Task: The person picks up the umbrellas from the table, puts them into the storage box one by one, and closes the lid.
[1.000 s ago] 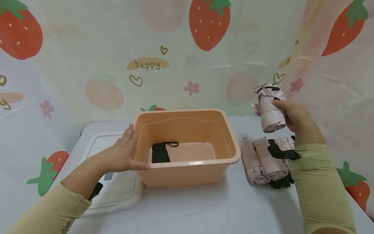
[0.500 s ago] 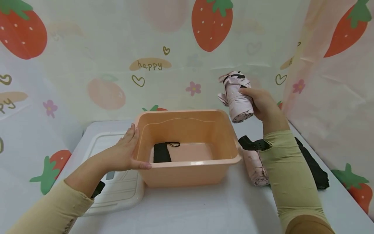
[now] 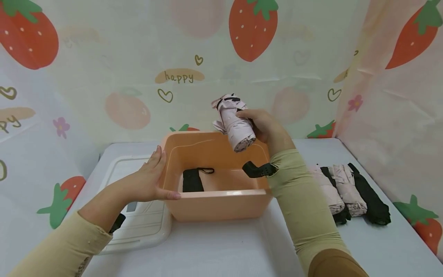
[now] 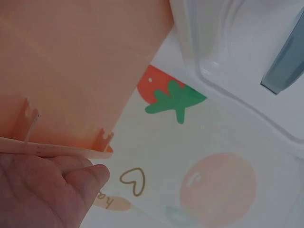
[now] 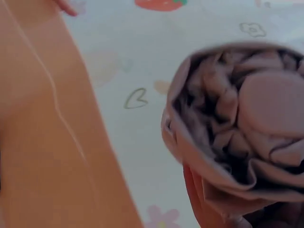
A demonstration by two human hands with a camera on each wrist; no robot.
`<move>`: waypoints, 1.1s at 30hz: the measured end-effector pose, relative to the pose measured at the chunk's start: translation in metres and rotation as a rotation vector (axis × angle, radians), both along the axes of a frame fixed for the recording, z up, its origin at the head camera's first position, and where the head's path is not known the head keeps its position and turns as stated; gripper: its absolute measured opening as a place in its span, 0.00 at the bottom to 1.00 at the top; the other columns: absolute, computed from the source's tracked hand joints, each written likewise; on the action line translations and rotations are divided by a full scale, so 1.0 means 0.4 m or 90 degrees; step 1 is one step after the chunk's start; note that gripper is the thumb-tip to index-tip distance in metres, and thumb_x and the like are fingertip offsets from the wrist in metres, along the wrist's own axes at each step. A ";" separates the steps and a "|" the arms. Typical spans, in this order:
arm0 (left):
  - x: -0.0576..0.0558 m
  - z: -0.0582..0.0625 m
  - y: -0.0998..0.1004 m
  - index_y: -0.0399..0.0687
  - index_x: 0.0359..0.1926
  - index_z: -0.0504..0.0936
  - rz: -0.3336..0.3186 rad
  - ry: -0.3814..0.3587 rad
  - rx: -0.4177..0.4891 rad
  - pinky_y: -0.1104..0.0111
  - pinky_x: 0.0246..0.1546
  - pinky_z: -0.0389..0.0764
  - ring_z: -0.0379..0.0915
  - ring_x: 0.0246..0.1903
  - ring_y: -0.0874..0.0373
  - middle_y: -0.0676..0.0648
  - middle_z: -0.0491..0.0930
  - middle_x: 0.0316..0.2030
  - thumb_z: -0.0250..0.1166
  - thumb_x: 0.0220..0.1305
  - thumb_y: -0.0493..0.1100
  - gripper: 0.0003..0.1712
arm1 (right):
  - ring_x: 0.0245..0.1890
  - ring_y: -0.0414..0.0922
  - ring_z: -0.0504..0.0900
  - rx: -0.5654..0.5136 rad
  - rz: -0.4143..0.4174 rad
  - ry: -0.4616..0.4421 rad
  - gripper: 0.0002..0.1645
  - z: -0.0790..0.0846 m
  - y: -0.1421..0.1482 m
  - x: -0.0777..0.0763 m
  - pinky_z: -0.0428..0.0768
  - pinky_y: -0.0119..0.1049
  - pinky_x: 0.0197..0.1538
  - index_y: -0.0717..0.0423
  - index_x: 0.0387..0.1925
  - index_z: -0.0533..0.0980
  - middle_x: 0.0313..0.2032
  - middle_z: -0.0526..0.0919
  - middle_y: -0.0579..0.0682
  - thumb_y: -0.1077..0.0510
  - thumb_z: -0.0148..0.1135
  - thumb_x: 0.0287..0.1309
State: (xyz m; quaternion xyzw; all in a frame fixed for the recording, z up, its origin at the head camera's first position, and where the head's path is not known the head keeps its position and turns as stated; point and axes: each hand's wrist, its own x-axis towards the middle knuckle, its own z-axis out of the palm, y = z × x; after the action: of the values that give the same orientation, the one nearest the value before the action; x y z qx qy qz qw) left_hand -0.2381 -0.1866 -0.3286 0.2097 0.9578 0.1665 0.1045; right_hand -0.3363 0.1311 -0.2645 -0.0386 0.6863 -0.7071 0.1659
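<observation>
My right hand [image 3: 264,127] grips a pale pink fabric roll [image 3: 238,129] with black bits at its top, holding it tilted above the right half of a peach plastic bin [image 3: 214,207]. In the right wrist view, the roll's bunched end [image 5: 213,95] fills the right side, beside the bin's wall [image 5: 47,118]. My left hand [image 3: 147,177] rests against the bin's left side with straight fingers, thumb on the front rim. The left wrist view shows that hand [image 4: 52,190] at the bin's rim. Inside the bin lies a black pouch-like item [image 3: 192,181] with a loop.
Right of the bin lie several rolls, including a pink roll [image 3: 351,192] and a black roll [image 3: 372,198]; my right sleeve [image 3: 308,207] partly covers the group. A white lid [image 3: 143,227] lies flat left of the bin. Strawberry-print cloth [image 3: 128,54] hangs behind the table.
My right hand has carried the pink roll leftward from above the other rolls to over the bin. My left hand has stayed at the bin's left side.
</observation>
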 end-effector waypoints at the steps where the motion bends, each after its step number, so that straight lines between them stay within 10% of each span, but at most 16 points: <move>1: 0.000 0.000 0.000 0.34 0.68 0.28 0.000 -0.001 0.000 0.44 0.63 0.45 0.25 0.68 0.39 0.37 0.20 0.68 0.60 0.32 0.80 0.80 | 0.39 0.46 0.76 0.003 0.009 -0.005 0.29 0.000 -0.012 -0.001 0.76 0.37 0.42 0.68 0.59 0.61 0.47 0.71 0.56 0.54 0.51 0.61; 24: -0.003 0.005 0.004 0.32 0.68 0.30 -0.009 0.007 0.010 0.44 0.62 0.45 0.27 0.67 0.36 0.35 0.22 0.68 0.62 0.33 0.79 0.80 | 0.49 0.48 0.70 0.125 0.289 -0.083 0.26 -0.054 -0.132 -0.098 0.70 0.40 0.54 0.68 0.58 0.60 0.53 0.68 0.57 0.59 0.48 0.60; 33: -0.002 0.003 0.003 0.31 0.68 0.31 -0.010 0.011 -0.003 0.45 0.63 0.46 0.26 0.68 0.38 0.35 0.23 0.68 0.61 0.31 0.80 0.80 | 0.31 0.46 0.76 0.202 0.258 -0.015 0.14 -0.047 -0.159 -0.102 0.78 0.37 0.36 0.67 0.42 0.70 0.34 0.75 0.55 0.58 0.50 0.64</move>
State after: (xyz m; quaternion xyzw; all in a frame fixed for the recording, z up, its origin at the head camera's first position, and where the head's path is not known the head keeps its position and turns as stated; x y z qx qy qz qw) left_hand -0.2387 -0.1854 -0.3273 0.2186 0.9573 0.1617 0.0984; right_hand -0.3770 0.0675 -0.2833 -0.1402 0.7651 -0.5432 0.3161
